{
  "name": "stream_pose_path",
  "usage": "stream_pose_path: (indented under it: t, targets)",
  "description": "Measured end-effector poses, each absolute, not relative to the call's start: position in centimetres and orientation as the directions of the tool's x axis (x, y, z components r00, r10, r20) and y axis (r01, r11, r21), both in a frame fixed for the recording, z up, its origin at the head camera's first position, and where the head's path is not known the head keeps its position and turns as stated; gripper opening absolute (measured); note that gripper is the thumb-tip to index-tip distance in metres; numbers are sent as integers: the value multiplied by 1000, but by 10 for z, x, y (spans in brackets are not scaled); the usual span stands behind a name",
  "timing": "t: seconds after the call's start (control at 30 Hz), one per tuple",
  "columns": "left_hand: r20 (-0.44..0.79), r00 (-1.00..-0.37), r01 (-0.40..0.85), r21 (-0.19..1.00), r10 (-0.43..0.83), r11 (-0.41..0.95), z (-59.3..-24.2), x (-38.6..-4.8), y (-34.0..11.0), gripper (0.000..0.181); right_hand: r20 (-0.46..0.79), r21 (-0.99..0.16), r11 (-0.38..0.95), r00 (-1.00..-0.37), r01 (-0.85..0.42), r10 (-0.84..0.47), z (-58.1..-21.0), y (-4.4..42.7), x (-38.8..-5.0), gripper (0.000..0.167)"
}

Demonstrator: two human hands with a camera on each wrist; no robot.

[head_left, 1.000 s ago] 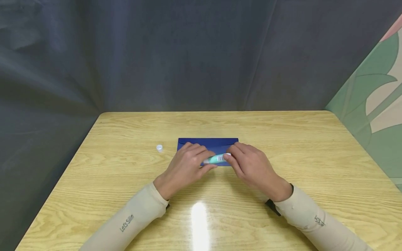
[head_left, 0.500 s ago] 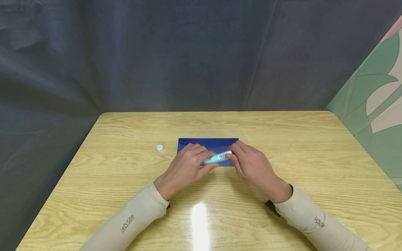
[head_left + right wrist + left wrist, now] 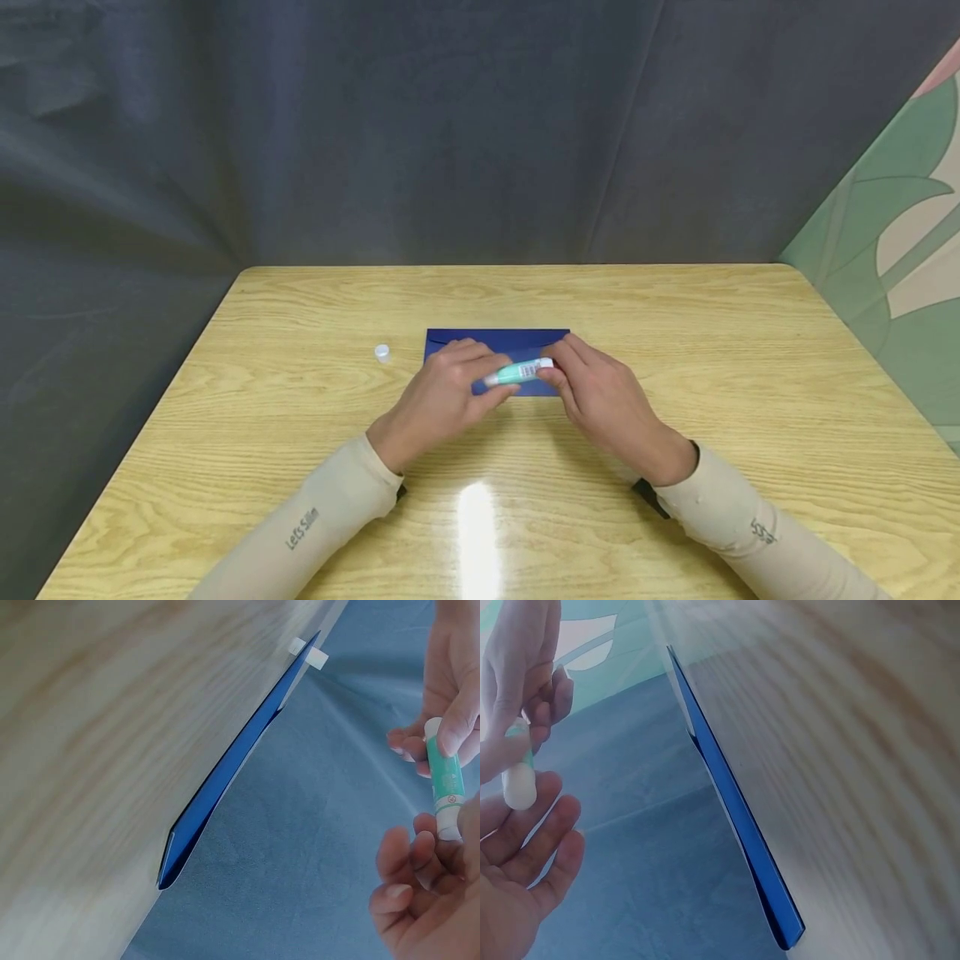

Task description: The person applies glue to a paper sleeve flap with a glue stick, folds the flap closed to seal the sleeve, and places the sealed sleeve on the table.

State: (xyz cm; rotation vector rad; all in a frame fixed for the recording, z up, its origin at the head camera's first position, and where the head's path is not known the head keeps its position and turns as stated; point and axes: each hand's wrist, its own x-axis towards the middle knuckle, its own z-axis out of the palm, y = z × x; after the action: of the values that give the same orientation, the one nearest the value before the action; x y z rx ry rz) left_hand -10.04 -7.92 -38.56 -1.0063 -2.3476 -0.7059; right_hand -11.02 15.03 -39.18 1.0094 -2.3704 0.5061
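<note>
A green-and-white glue-stick-like tube (image 3: 519, 372) is held above a dark blue envelope (image 3: 498, 337). The left hand (image 3: 448, 392) pinches the tube's left end between thumb and fingers. At its white right end, the right hand (image 3: 603, 400) grips it with thumb and curled fingers. In the right wrist view the tube (image 3: 446, 776) spans both hands, well off the table. The envelope (image 3: 739, 806) lies flat in the left wrist view with its flap slightly lifted.
A small white cap (image 3: 382, 353) stands on the wooden table (image 3: 300, 333) left of the envelope. Dark cloth (image 3: 450, 133) hangs behind the table and along its left side. A green leaf-patterned surface (image 3: 900, 250) is at the right.
The tube has shifted and tilted slightly, its right end now a little higher. The left hand's fingers have moved slightly on its left end. Envelope and cap have not moved.
</note>
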Motion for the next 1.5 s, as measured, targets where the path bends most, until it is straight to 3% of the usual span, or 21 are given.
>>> stream_pose_path:
  t: [0.3, 0.57, 0.8, 1.07, 1.33, 1.5]
  targets:
    - [607, -652, 742, 390, 454, 545, -386, -102, -81, 23, 576, -173, 648, -610, -742, -545, -391, 150, -110, 32]
    - [601, -661, 737, 409, 449, 538, -384, -101, -81, 22, 584, -186, 641, -609, -744, -537, -391, 150, -110, 38]
    - [594, -681, 721, 443, 429, 533, -384, -102, -80, 21, 587, -204, 639, -614, -742, -527, -390, 150, -109, 28]
    - [594, -679, 721, 431, 431, 542, -384, -101, -81, 21, 622, -177, 625, -578, -760, -528, -391, 149, -110, 44]
    - [590, -677, 721, 412, 440, 558, -385, -101, -83, 22, 620, -175, 629, -581, -758, -527, -390, 151, -109, 29]
    - [582, -680, 719, 409, 446, 562, -386, -101, -82, 21, 619, -181, 633, -587, -752, -521, -390, 150, -108, 31]
